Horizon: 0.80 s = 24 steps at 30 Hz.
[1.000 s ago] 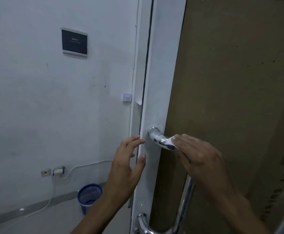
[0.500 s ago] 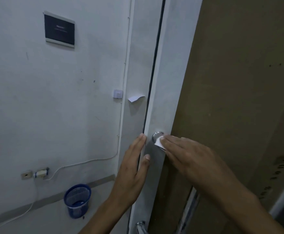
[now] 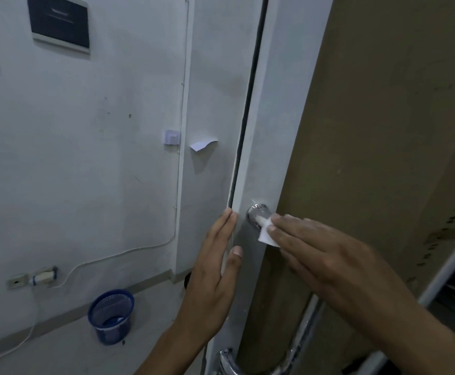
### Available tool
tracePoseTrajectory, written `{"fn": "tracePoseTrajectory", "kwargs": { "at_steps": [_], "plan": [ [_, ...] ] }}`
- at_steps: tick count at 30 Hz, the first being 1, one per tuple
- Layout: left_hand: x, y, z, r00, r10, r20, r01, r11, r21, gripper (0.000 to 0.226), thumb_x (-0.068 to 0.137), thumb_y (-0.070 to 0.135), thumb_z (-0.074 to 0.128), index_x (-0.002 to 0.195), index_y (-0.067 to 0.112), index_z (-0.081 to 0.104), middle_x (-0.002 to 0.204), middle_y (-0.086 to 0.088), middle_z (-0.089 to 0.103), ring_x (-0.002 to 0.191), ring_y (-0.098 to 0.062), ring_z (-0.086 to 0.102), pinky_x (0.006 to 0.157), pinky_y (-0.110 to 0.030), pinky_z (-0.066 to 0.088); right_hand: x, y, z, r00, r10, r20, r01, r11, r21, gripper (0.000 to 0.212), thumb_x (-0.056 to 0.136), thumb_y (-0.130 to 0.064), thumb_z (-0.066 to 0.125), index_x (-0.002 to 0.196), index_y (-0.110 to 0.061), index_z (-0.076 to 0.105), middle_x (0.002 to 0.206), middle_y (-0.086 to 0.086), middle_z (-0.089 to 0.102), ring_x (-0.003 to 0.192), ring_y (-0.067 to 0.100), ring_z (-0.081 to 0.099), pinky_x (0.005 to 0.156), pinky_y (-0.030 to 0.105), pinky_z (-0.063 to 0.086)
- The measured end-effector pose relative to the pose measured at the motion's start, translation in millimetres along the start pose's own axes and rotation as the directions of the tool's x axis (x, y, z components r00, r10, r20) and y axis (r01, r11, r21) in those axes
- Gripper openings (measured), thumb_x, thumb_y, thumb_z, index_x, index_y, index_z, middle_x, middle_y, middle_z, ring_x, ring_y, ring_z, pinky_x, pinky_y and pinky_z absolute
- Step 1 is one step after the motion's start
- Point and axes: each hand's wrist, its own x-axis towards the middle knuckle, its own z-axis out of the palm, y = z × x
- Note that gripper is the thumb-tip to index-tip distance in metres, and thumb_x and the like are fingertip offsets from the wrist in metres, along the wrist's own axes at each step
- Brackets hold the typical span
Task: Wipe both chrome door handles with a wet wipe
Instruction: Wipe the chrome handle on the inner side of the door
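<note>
**Wiping at the top mount of the chrome handle**

Pale wall (image 3: 85, 171) running far left, with dark plaque (image 3: 60, 23) up high and blue basket (image 3: 112, 315) standing low. Pressing flat against white door edge (image 3: 250, 185): left hand (image 3: 212, 269), fingers straight, holding nothing. Pinching white wet wipe (image 3: 265, 234) against upper mount of chrome handle (image 3: 257, 213): right hand (image 3: 326, 253). Showing near bottom edge: handle's lower curve.
</note>
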Motion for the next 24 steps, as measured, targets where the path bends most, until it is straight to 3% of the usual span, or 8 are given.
{"fn": "tracePoseTrajectory", "kwargs": {
  "at_steps": [3,6,11,13,17,20,22,24],
  "plan": [
    [0.0,-1.5,-1.2,1.0,0.012,0.018,-0.012,1.0,0.009,0.05,0.092,0.056,0.025,0.141,0.052,0.018,0.146,0.047,0.01,0.137,0.02,0.011,0.103,0.004,0.01,-6.1,3.3,-3.5,0.998,-0.046,-0.045,0.045,0.999,-0.018,0.039,0.094,-0.023,0.045,0.122,-0.008,0.068,0.129,0.007,0.064,0.116,0.021,0.064,0.1,0.036,0.048],
    [-1.3,-1.9,-1.3,1.0,0.02,0.021,-0.019,0.999,-0.035,0.051,0.095,0.053,0.024,0.145,0.047,0.019,0.148,0.044,0.013,0.139,0.018,0.013,0.104,0.003,0.012,8.0,2.4,7.1,0.992,-0.125,-0.007,0.123,0.986,-0.114,0.032,0.089,-0.012,0.062,0.119,-0.004,0.069,0.128,0.012,0.065,0.116,0.025,0.064,0.092,0.041,0.055],
    [-1.0,-1.8,1.9,1.0,-0.001,-0.013,0.0,0.994,-0.114,0.047,0.098,0.045,0.026,0.145,0.045,0.024,0.146,0.045,0.019,0.137,0.017,0.019,0.102,0.003,0.017,31.2,2.3,14.9,0.957,-0.19,0.218,0.243,0.937,-0.25,0.051,0.072,-0.018,0.083,0.12,-0.008,0.069,0.126,0.012,0.066,0.119,0.022,0.062,0.098,0.034,0.052],
    [-0.9,-0.9,2.9,1.0,-0.014,-0.021,0.011,0.992,-0.123,0.045,0.097,0.046,0.027,0.142,0.049,0.024,0.145,0.046,0.02,0.137,0.018,0.019,0.102,0.004,0.017,28.4,4.6,11.6,0.963,-0.186,0.197,0.227,0.95,-0.215,0.052,0.073,-0.015,0.083,0.122,-0.007,0.068,0.127,0.013,0.065,0.119,0.023,0.062,0.098,0.035,0.051],
    [-1.7,1.6,7.4,0.998,-0.023,-0.063,0.016,0.994,-0.107,0.045,0.094,0.051,0.027,0.138,0.052,0.025,0.144,0.047,0.02,0.135,0.02,0.02,0.102,0.004,0.018,7.2,8.1,6.3,0.995,-0.096,0.022,0.098,0.991,-0.093,0.051,0.074,-0.007,0.083,0.122,-0.004,0.067,0.127,0.012,0.065,0.114,0.024,0.065,0.096,0.04,0.053],
    [-1.9,3.8,11.2,0.995,-0.033,-0.09,0.023,0.994,-0.11,0.045,0.091,0.055,0.027,0.136,0.054,0.027,0.144,0.045,0.022,0.136,0.019,0.021,0.104,0.001,0.019,3.8,5.2,4.3,0.999,-0.015,-0.044,0.015,1.0,0.004,0.038,0.079,-0.015,0.076,0.117,-0.008,0.071,0.12,0.007,0.07,0.105,0.019,0.07,0.091,0.032,0.051],
    [-1.6,4.4,12.9,0.993,-0.042,-0.114,0.029,0.992,-0.119,0.042,0.094,0.049,0.03,0.136,0.052,0.03,0.145,0.042,0.028,0.136,0.016,0.024,0.106,-0.001,0.021,16.1,-2.9,-0.5,0.999,0.028,0.021,-0.029,0.999,0.032,0.039,0.078,-0.02,0.076,0.116,-0.01,0.072,0.119,0.006,0.071,0.103,0.017,0.07,0.085,0.028,0.055],
    [-1.2,4.6,13.2,0.99,-0.057,-0.13,0.038,0.988,-0.148,0.04,0.096,0.042,0.032,0.136,0.05,0.034,0.144,0.039,0.032,0.135,0.016,0.027,0.105,-0.001,0.023,29.0,-11.3,1.5,0.982,0.051,0.181,-0.046,0.998,-0.032,0.056,0.086,-0.023,0.073,0.136,-0.007,0.055,0.14,0.012,0.056,0.125,0.017,0.057,0.102,0.026,0.045]
  ]
}}
